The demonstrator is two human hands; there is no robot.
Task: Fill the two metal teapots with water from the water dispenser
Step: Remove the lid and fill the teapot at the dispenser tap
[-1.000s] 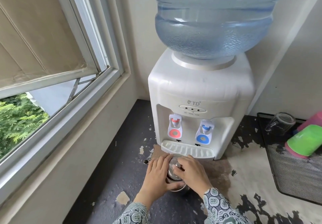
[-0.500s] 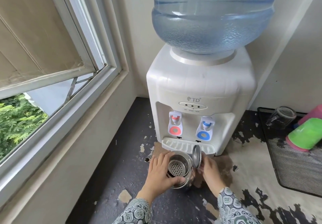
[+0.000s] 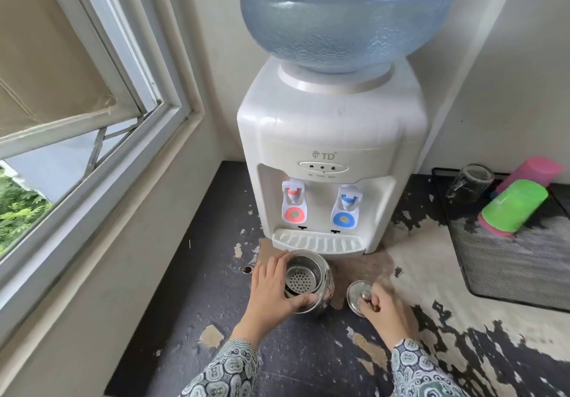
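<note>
One metal teapot [image 3: 320,285] stands open on the counter just in front of the white water dispenser [image 3: 330,156], its perforated strainer basket visible inside. My left hand [image 3: 273,288] wraps around the teapot's left side and rim. To its right the round metal lid [image 3: 357,296] lies flat on the counter, and my right hand [image 3: 385,310] pinches its knob. The dispenser has a red tap [image 3: 294,202] on the left, a blue tap [image 3: 347,210] on the right and a drip tray [image 3: 317,242] below. A second teapot is not in view.
A black mesh tray [image 3: 505,261] at the right holds a glass [image 3: 468,182], a green cup [image 3: 513,207] and a pink cup [image 3: 533,170]. A window and its sill run along the left. The dark counter surface is worn and peeling.
My right hand lifted the lid off the teapot, carried it to the right and set it down flat on the counter. My left hand has stayed on the teapot.
</note>
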